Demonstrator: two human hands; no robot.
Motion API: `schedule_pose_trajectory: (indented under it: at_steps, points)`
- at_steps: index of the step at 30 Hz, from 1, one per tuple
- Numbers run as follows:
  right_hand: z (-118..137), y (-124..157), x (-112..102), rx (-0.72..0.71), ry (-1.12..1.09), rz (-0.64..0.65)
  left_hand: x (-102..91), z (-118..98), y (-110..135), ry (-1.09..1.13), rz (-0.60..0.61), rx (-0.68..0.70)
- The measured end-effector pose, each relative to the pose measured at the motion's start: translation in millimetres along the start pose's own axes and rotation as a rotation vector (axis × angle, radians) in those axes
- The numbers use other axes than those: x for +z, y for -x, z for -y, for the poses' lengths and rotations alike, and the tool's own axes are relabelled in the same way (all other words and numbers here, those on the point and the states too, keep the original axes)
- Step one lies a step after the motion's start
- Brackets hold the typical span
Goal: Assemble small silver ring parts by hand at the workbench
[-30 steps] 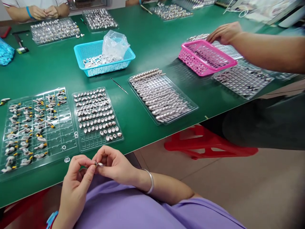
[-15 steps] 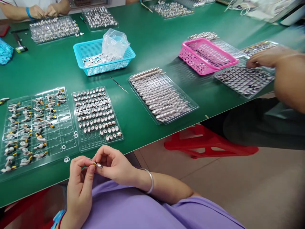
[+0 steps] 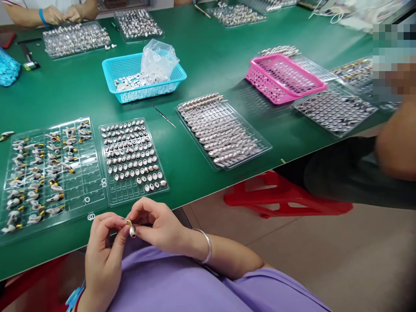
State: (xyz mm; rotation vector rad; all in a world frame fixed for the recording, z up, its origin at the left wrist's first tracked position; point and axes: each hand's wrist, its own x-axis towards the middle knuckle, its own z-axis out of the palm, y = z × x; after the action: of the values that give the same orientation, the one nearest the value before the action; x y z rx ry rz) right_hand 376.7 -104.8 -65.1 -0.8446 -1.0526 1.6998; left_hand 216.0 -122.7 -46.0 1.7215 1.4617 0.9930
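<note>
Above my lap, just off the table's front edge, I hold a small white earbud point(image 3: 132, 232) with a yellow strip at its upper end. My left hand point(image 3: 105, 255) pinches its upper end between thumb and forefinger. The thumb and bent forefinger of my right hand point(image 3: 162, 227) close on it from the other side. Nearest to my hands lies a clear tray point(image 3: 120, 193) with rows of small oval white shells. Left of that, a larger clear tray point(image 3: 92, 173) carries earbud pieces with yellow strips.
Tweezers point(image 3: 163, 116) lie behind a tray of white stem-shaped parts point(image 3: 224, 134). Further back stand a blue basket point(image 3: 146, 94) and a pink basket point(image 3: 269, 89). Small white rings point(image 3: 91, 216) lie at the front edge. Co-workers' arms point(image 3: 394, 143) show at right and far left.
The earbud has turned in my fingers, its rounded end now pointing down. My left hand has shifted slightly left. The co-worker's arm at right has drawn back from the tray.
</note>
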Motion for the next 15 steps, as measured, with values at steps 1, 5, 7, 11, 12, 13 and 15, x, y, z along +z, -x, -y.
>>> schedule_pose_trajectory:
  at_steps: [1,5,7,11,12,13,15]
  points:
    - [1,0,-1,-0.014,0.017,0.001,-0.3,0,0,0.015,0.007,-0.022]
    - [3,-1,-6,-0.138,0.215,-0.015,-5.4,0,-2,-0.019,0.096,-0.055]
    - [3,-2,-8,-0.247,0.37,-0.039,-9.4,-2,-3,-0.079,0.118,0.003]
    - [6,-3,-11,-0.341,0.535,-0.035,-14.0,-6,-4,-0.103,0.135,0.055]
    - [8,-3,-12,-0.336,0.537,-0.019,-14.1,-7,-5,-0.102,0.142,0.052]
    - [10,-3,-13,-0.323,0.531,-0.001,-13.9,-8,-5,-0.101,0.145,0.05]
    - [14,-2,-15,-0.267,0.493,0.043,-13.3,-9,-7,-0.105,0.121,0.063]
